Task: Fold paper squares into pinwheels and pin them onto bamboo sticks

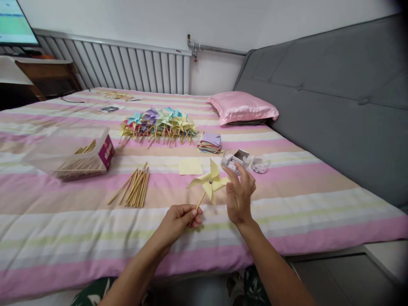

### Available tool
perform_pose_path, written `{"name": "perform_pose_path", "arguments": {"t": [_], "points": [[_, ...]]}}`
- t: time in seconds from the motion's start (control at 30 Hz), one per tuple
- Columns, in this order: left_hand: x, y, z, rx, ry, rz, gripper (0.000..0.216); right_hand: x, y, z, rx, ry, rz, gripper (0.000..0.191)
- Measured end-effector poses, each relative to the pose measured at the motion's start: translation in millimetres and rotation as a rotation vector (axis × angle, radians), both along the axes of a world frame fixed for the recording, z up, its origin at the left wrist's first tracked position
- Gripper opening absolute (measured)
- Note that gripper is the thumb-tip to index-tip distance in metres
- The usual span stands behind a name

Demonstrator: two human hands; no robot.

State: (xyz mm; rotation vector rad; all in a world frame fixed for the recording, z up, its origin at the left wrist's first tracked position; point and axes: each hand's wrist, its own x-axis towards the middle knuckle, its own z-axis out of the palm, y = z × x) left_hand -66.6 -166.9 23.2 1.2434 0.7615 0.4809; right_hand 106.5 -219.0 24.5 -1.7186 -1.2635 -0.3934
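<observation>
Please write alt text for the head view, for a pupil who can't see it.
A person's left hand holds a yellow paper pinwheel by its stick, the open right hand close beside it. On the striped bedspread lie loose sticks, a clear tub of sticks, a stack of coloured paper squares and a heap of pinwheels.

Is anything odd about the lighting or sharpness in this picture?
Head view: light is soft, without harsh shadows; the pink pillow has a glossy sheen; the far right edge darkens beside the grey headboard; the bed looks stretched towards the sides; the yellow pinwheel in the left hand is readable, though slightly soft.
</observation>
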Motion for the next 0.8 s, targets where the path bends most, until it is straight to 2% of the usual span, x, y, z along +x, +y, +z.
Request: {"name": "perform_pose_path", "arguments": {"t": [0.13, 0.37, 0.5, 0.6, 0.8], "points": [[-0.1, 0.7, 0.7, 0.014, 0.0, 0.011, 0.03, -1.0, -0.4, -3.4, -0.011, -0.017, -0.01, 0.05], [-1.3, -0.2, 5.2, -0.04, -0.011, 0.047, 0.031, -7.0, -1.1, -6.2, -0.026, 0.018, 0.133, 0.043], [-1.9, -0.7, 6.0, -0.064, -0.019, 0.048, 0.031, -5.8, -0.6, -3.6, -0.006, 0.065, 0.153, 0.034], [-2.0, -1.3, 5.4, -0.054, -0.019, 0.031, 0.031, -1.7, 1.6, -1.7, 0.014, 0.258, 0.213, 0.029], [1.2, -2.8, 0.9, -0.01, 0.006, -0.044, 0.033, -0.5, 6.5, -0.1, 0.007, 0.916, 0.502, 0.027]]}}
